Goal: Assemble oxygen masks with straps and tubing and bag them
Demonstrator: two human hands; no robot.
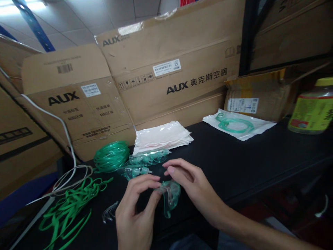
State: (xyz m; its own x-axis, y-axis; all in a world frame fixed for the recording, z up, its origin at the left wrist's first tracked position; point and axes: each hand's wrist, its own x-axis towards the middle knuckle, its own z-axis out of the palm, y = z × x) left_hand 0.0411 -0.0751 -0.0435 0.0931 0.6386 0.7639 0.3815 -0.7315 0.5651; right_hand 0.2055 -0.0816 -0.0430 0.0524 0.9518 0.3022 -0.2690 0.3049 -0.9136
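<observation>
A clear green plastic face mask hangs just above the black table, pinched at its upper left edge between the thumb and fingers of my left hand. My right hand hovers over the mask's upper right side, its fingers loosely bent and nothing visible in them. Beyond the hands lie stacked green masks and another clear green mask piece with a pale connector. Several thin silver metal strips rest left of my left hand.
A coil of green tubing, tangled green straps and a white cable lie left. White packets sit behind. Bagged tubing, a small carton and a yellow-lidded jar stand right. Large cartons wall the back.
</observation>
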